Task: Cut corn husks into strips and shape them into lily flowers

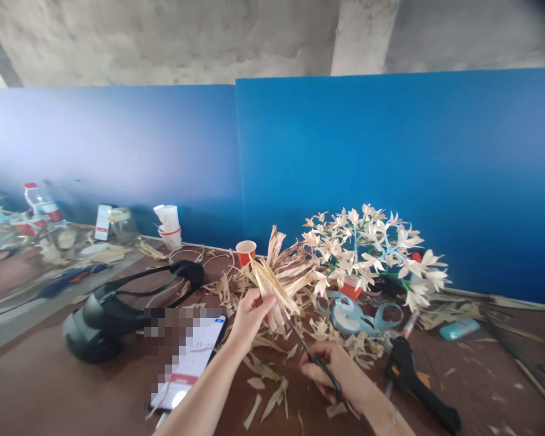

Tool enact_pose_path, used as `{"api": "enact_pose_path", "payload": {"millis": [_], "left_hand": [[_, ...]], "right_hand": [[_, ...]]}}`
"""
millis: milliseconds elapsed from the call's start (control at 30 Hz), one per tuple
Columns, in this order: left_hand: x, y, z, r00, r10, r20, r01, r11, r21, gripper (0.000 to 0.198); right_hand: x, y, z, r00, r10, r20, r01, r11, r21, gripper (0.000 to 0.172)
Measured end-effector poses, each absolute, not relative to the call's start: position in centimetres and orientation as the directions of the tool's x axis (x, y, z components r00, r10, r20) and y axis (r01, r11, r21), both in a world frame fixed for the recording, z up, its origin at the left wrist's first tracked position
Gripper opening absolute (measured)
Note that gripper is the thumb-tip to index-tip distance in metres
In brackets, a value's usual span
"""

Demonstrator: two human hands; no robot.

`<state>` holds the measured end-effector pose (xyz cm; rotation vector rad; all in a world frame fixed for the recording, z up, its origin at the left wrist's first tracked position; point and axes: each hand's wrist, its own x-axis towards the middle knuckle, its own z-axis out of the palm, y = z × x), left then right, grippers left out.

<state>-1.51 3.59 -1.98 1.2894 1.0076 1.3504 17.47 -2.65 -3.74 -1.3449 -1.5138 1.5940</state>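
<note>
My left hand (253, 315) pinches a strip of pale dried corn husk (272, 287) between thumb and fingers, above the middle of the table. Below and to its right, my right hand (324, 366) is closed around dark-handled scissors (318, 361). Their thin tips point up and left, close to the husk's lower end; whether they touch it I cannot tell. Behind the held piece lies a bundle of brownish husks (293, 260). Cut husk scraps (277, 393) are scattered beneath both hands. Cream husk flowers (363, 248) on green stems stand in a red paper cup (350, 286).
A black headset (95, 327) and a phone (193, 357) lie left. Light-blue ribbon (349, 318) and a glue gun (415, 381) lie right. An orange cup (246, 253) stands behind. At far left is another person's blurred hand (11, 272). A blue panel (390, 151) closes the back.
</note>
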Motion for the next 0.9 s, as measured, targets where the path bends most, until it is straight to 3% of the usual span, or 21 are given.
{"api": "enact_pose_path", "payload": {"millis": [267, 500, 700, 900], "left_hand": [[-1.3, 3.6, -1.9, 0.091, 0.979, 0.181, -0.051, -0.177, 0.983, 0.027], [-1.5, 4.2, -2.7, -0.034, 0.975, 0.219, 0.012, -0.219, 0.976, 0.025], [-2.0, 4.8, -3.3, -0.120, 0.958, 0.262, 0.034, -0.260, 0.965, 0.026], [-1.6, 4.1, -2.4, 0.034, 0.979, 0.199, 0.016, -0.199, 0.980, 0.025]], "right_hand": [[17.4, -2.8, -3.5, -0.332, 0.900, -0.283, 0.238, -0.211, -0.948, 0.024], [17.5, -2.7, -3.6, -0.335, 0.883, -0.330, 0.307, -0.229, -0.924, 0.024], [17.5, -3.0, -3.2, -0.307, 0.909, -0.282, 0.215, -0.223, -0.951, 0.025], [17.7, -2.7, -3.6, -0.355, 0.881, -0.312, 0.221, -0.246, -0.944, 0.031]]}}
